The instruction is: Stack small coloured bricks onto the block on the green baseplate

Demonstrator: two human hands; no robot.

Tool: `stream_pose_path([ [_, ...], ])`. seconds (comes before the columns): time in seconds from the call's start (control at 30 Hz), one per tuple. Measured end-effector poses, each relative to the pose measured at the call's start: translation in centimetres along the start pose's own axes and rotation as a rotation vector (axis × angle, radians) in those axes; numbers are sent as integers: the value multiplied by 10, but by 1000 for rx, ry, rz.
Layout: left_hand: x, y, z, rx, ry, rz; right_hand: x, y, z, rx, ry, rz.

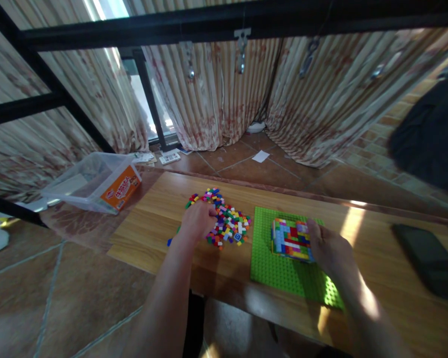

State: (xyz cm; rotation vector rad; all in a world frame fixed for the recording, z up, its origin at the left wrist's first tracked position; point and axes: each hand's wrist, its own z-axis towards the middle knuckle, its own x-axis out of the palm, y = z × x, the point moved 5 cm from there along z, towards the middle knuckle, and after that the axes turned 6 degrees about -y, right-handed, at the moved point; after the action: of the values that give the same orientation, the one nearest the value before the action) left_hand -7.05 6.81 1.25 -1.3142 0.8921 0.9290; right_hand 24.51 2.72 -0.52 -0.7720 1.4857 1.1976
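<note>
Writing: orange label (121,189) on the clear tub (76,199), beyond and left of the left fingers, bears large white Chinese characters. Farther off on the floor, a white card (169,157) has dark print.

Block (289,241): low, built of small bricks, rectangular; top a patchwork with pale blue at left, red and white bands mid-top, yellow, green and purple about the edges. It sits on the green baseplate (276,278), just left of the right fingers.

Right hand (332,248): fingers closed on the block's right end. Left hand (197,221): fingers curled narrow at the left side of the brick pile (231,226); whether they pinch a brick I cannot tell. Phone (429,258) lies right of the right fingers, on the wooden table (145,219).
</note>
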Motion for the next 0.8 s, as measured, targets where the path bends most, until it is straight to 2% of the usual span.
stream_pose_path([
  [0.33, 1, -5, 1, 1, 41, 79, 0, -1, -1, 4, -27, -3],
  [0.43, -1, -4, 3, 10, 3, 44, 0, -1, -1, 7, -19, 6],
  [0.53, -5, -8, 5, 50, -78, -80, -1, 1, -2, -4, -33, 33],
  [0.67, -2, -37, 3, 175, -129, -309, -4, 4, -3, -14, -51, 88],
  [0.8, 18, -81, -7, 322, -103, -439, -6, 3, -4, 28, -45, 152],
])
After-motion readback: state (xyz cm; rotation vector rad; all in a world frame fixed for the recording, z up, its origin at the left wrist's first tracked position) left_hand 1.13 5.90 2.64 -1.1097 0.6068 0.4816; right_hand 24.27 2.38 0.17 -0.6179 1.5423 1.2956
